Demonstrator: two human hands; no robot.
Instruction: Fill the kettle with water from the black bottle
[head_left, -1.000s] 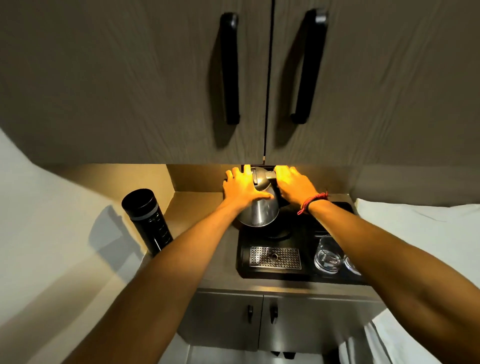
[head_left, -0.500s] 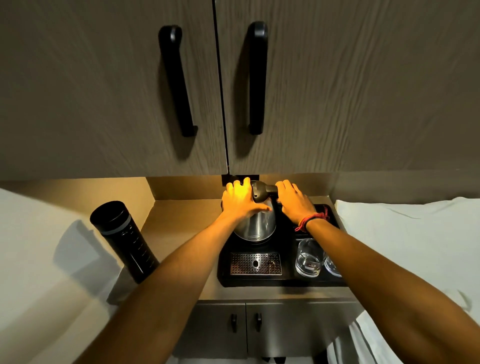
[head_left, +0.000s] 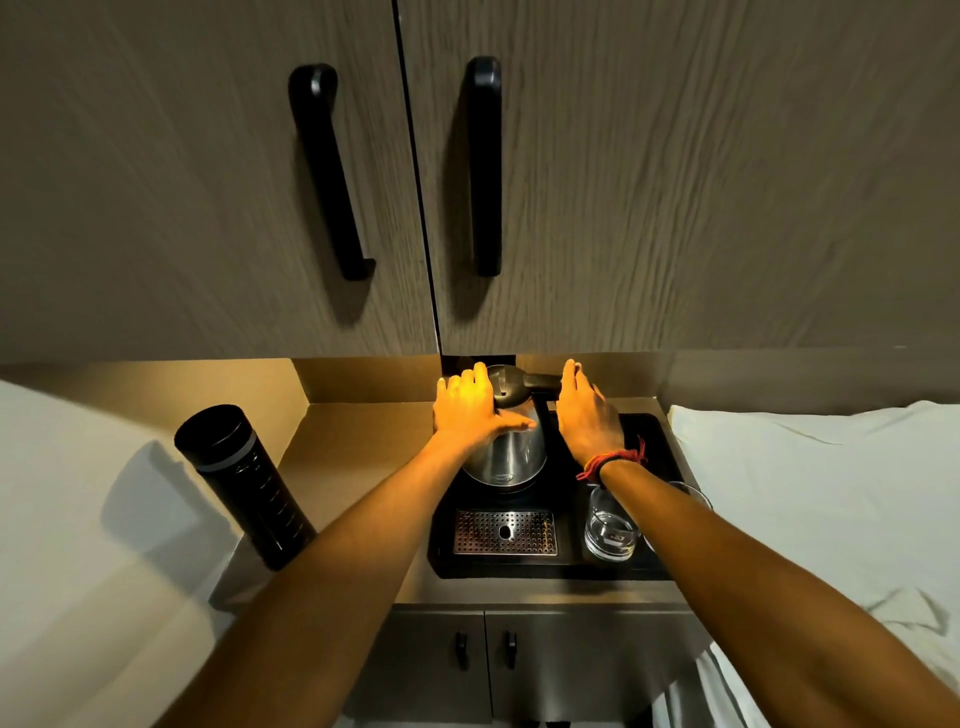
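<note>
A steel kettle (head_left: 511, 454) with a black lid and handle stands on a black tray (head_left: 657, 441) at the back of the counter. My left hand (head_left: 470, 410) clasps its upper left side, thumb across the front and fingers round the far side. My right hand (head_left: 587, 415) lies flat against the right of the black handle, fingers straight; whether it grips is hidden. The black bottle (head_left: 244, 486), cap on, stands upright on the counter's left, apart from both hands.
On the tray sit a perforated drip grate (head_left: 505, 532) and two glasses (head_left: 610, 527) under my right forearm. Cupboard doors with black handles (head_left: 485, 166) hang low above the kettle. White cloth (head_left: 810, 493) flanks the counter; small cabinet doors (head_left: 483, 665) lie below.
My view has shifted while both hands stayed at the kettle. My right hand has slid a little to the right, uncovering the top of the handle. The bottle has not moved.
</note>
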